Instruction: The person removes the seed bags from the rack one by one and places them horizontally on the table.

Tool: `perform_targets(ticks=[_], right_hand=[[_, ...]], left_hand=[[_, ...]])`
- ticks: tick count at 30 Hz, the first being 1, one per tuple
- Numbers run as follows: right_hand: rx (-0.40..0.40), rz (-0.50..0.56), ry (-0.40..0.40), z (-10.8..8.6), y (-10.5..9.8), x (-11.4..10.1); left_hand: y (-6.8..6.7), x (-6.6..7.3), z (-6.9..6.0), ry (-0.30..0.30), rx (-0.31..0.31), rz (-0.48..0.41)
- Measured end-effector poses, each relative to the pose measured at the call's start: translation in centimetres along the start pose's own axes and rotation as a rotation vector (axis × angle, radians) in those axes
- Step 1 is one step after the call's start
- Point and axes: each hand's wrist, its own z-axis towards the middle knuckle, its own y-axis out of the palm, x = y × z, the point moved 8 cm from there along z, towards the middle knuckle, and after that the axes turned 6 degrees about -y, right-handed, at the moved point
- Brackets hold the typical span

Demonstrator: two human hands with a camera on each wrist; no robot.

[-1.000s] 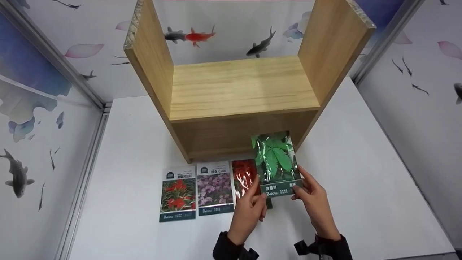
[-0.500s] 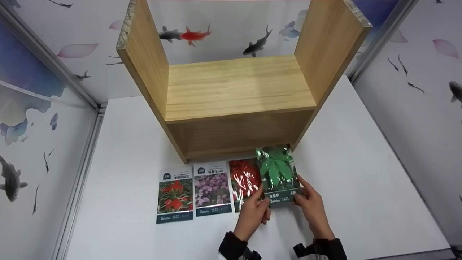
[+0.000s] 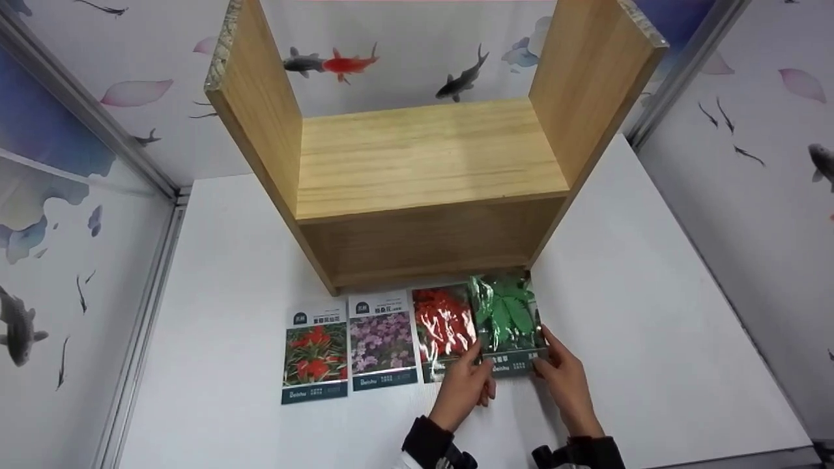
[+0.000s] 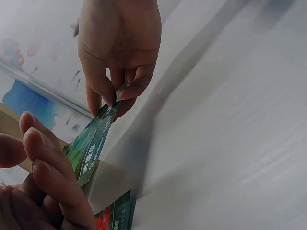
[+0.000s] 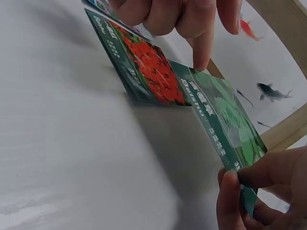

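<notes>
A seed packet with a green leaf picture [image 3: 507, 316] lies at the right end of a row, in front of the wooden shelf. My right hand [image 3: 568, 384] pinches its lower right corner between thumb and fingers, and the right wrist view shows that corner raised. My left hand [image 3: 460, 391] is at the packet's left side, one extended finger [image 5: 201, 52] touching it near the edge. Beside it, partly hidden by that hand, is a red-flower seed packet [image 3: 443, 322]. Further left lie a purple-flower seed packet [image 3: 383, 342] and a red-flower packet with green leaves [image 3: 316, 352].
The wooden shelf [image 3: 430, 156] stands behind the row, with two upright side panels and a middle board. Everything rests on a white table [image 3: 215, 312]. Walls printed with fish enclose the table at the back and both sides.
Both hands have lowered the green-leaf seed packet toward the table, beside the red-flower packet. It covers less of that packet now. The left hand has shifted slightly right; the other packets stay put.
</notes>
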Motion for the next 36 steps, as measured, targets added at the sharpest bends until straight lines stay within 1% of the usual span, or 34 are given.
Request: perform_targets(ticks=[2, 5, 7, 10, 13, 18, 23, 31, 36], right_hand=[[0.008, -0.031, 0.0, 0.1, -0.1, 0.2], [0.019, -0.092, -0.012, 0.3, -0.2, 0.5], [0.025, -0.141, -0.022, 0.4, -0.2, 0.7], [0.031, -0.216, -0.043, 0.6, -0.3, 0.8], [0.038, -0.269, -0.074, 0.8, -0.3, 0.7], [0.068, -0.34, -0.136, 1.2, -0.5, 0.1], [0.08, -0.427, -0.164, 1.5, -0.3, -0.2], [0.103, -0.489, -0.171, 1.7, -0.3, -0.5], [0.113, -0.498, -0.178, 1.8, -0.3, -0.5]], left_hand=[[0.2, -0.8, 0.6, -0.003, -0.003, 0.003], [0.5, -1.1, 0.9, -0.017, -0.018, 0.01], [0.8, -1.2, 1.1, -0.029, -0.03, 0.022], [1.2, -1.3, 1.4, -0.048, -0.039, 0.067], [1.5, -1.3, 1.7, -0.06, -0.041, 0.098], [2.1, -1.7, 2.2, -0.085, -0.045, 0.109], [2.3, -2.1, 2.5, -0.107, -0.034, 0.103], [2.2, -2.4, 2.6, -0.12, -0.013, 0.116], [2.3, -2.5, 2.6, -0.131, -0.022, 0.096]])
